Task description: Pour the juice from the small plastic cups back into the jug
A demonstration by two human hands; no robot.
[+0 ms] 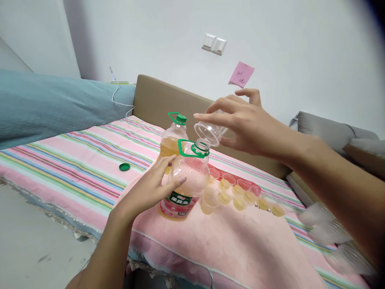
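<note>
Right hand pinches a tilted clear cup; just beside it, my left hand clasps the uncapped bottle near the pink cloth's left edge.

In soft, bright light, the stacked cups at right blur.

Your single view sits at head height, facing forward and down across the striped sheet to the wall. It is close enough that your left hand and right hand loom mid-frame; a dark curve clips the upper right corner.
</note>
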